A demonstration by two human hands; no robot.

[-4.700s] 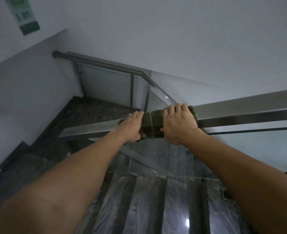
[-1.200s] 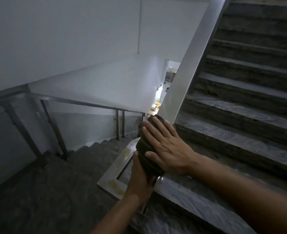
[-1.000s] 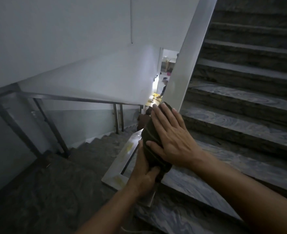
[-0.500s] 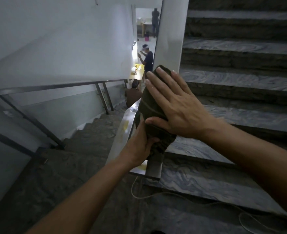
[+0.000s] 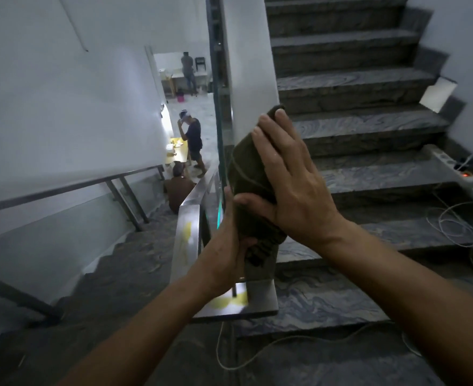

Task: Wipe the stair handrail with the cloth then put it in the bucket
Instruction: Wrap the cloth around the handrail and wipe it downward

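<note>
Cloth (image 5: 245, 174) further along, between both hands (image 5: 225, 246) (image 5: 293, 185)

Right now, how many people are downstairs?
3: a seated person on the steps, a standing person by the yellow table, another person in the far room. Others may be hidden.

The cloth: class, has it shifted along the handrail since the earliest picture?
Yes. The cloth now sits just above the lower corner end of the handrail, no longer out on a long open stretch.
</note>
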